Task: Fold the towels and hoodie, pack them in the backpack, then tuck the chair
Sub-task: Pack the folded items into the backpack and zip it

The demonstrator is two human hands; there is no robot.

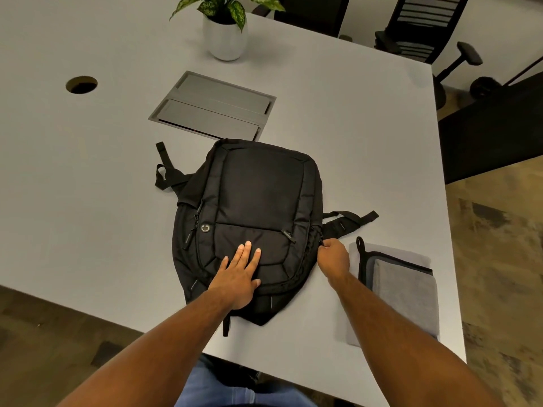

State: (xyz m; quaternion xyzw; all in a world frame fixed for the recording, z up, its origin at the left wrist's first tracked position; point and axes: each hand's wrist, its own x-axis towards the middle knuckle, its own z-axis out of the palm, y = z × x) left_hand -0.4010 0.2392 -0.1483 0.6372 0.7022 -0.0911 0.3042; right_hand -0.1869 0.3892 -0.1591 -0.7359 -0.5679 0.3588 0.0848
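I stood at a pale grey table (88, 201) with a round cable hole (81, 84) and a grey flip-lid power box (213, 105) set into its top. A white pot held a green-and-cream leafy plant (224, 27) near the far edge. Beyond the corner stood a black office chair (423, 27) with a slatted back. The floor (496, 230) was mottled brown and tan, dimly lit.
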